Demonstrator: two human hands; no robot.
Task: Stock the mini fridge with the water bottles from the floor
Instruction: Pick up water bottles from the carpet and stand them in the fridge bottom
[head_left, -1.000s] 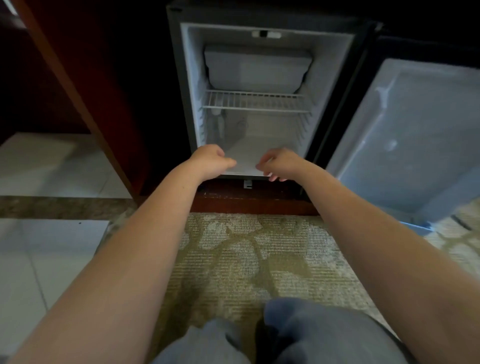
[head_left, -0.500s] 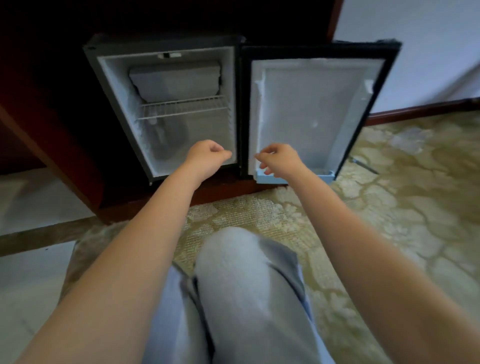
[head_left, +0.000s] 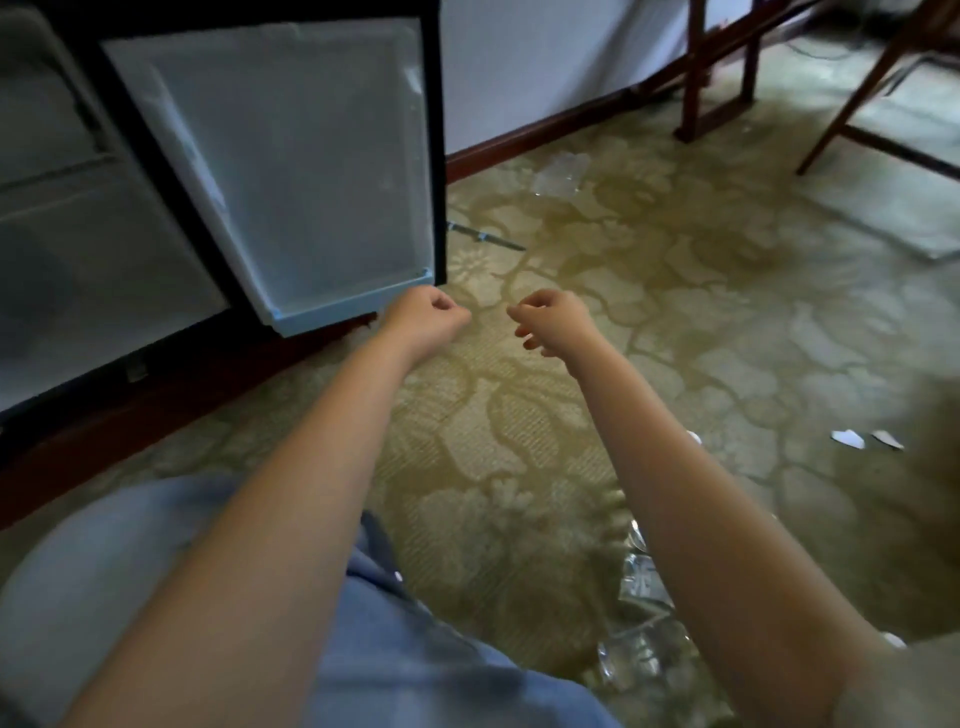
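The mini fridge (head_left: 78, 249) stands open at the left, its white inside blurred. Its door (head_left: 291, 166) is swung wide, with a pale blue shelf rail along the bottom. My left hand (head_left: 426, 317) is loosely curled and holds nothing, just right of the door's lower corner. My right hand (head_left: 556, 319) hangs beside it over the carpet, fingers loosely bent, nothing in it. Clear plastic water bottles (head_left: 639, 623) lie on the carpet at the lower right, partly hidden by my right forearm. Another clear plastic item (head_left: 558, 176) lies near the skirting board; I cannot tell what it is.
Patterned beige carpet (head_left: 727, 322) covers the floor. Wooden furniture legs (head_left: 717, 67) stand at the top right. A thin dark rod (head_left: 483, 236) lies by the door's edge. Small white scraps (head_left: 852, 439) lie at the right. My knees in blue-grey trousers (head_left: 156, 597) fill the lower left.
The view has swung right, away from the fridge's inside toward the carpet. Both hands moved with it, from in front of the fridge to past the door. The bottles came into view.
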